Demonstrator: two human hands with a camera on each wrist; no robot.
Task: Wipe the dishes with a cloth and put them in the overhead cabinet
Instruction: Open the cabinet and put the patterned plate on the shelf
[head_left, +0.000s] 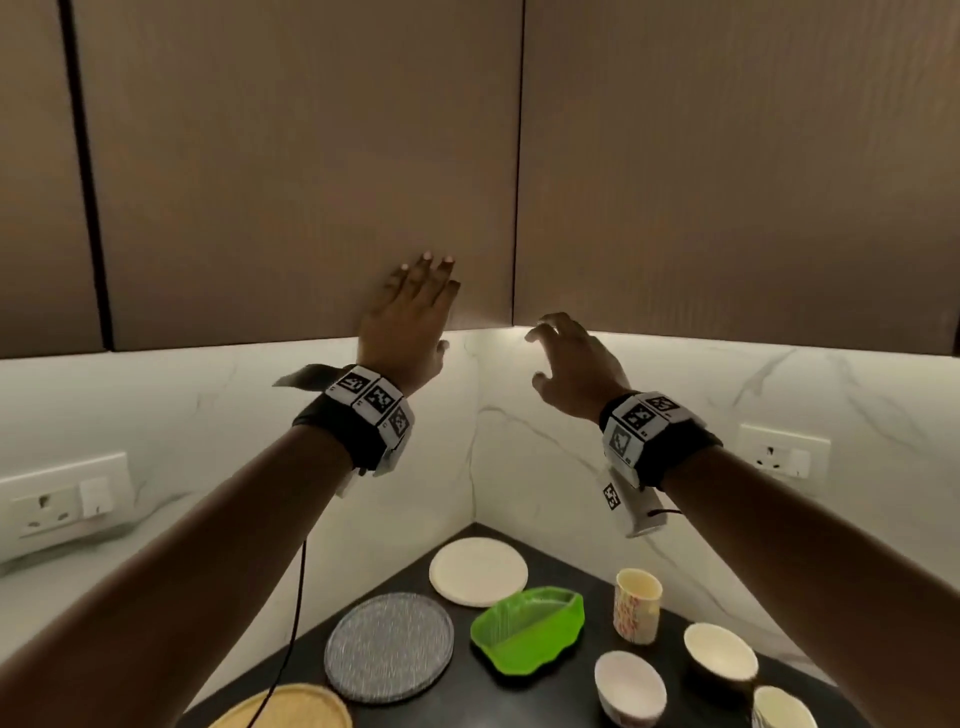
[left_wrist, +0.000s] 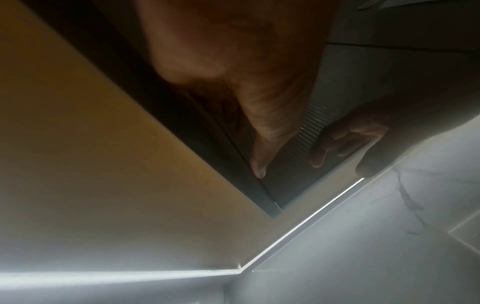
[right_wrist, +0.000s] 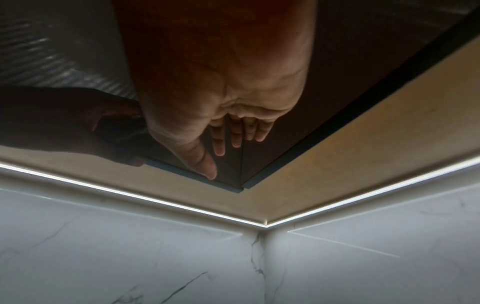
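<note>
Both overhead cabinet doors are closed, the left door (head_left: 311, 182) meeting the right door (head_left: 727, 182) at the corner seam. My left hand (head_left: 431, 301) lies flat, fingers straight, against the left door's lower right corner. My right hand (head_left: 540, 356) hovers just under the right door's bottom edge, fingers loosely bent and empty; its fingers (right_wrist: 233, 135) reach toward the seam. On the dark counter (head_left: 587, 566) below sit a white plate (head_left: 478, 571), a grey patterned plate (head_left: 389, 647), a green dish (head_left: 527, 629), a patterned cup (head_left: 638, 603) and two white bowls (head_left: 629, 686) (head_left: 719, 652). No cloth is in view.
A woven yellow plate (head_left: 291, 709) and another cup (head_left: 782, 709) sit at the counter's front edge. Wall sockets (head_left: 62, 501) (head_left: 784, 457) are set in the marble backsplash on both sides. A light strip (right_wrist: 155, 200) runs under the cabinets. A black cable (head_left: 296, 613) hangs from my left wrist.
</note>
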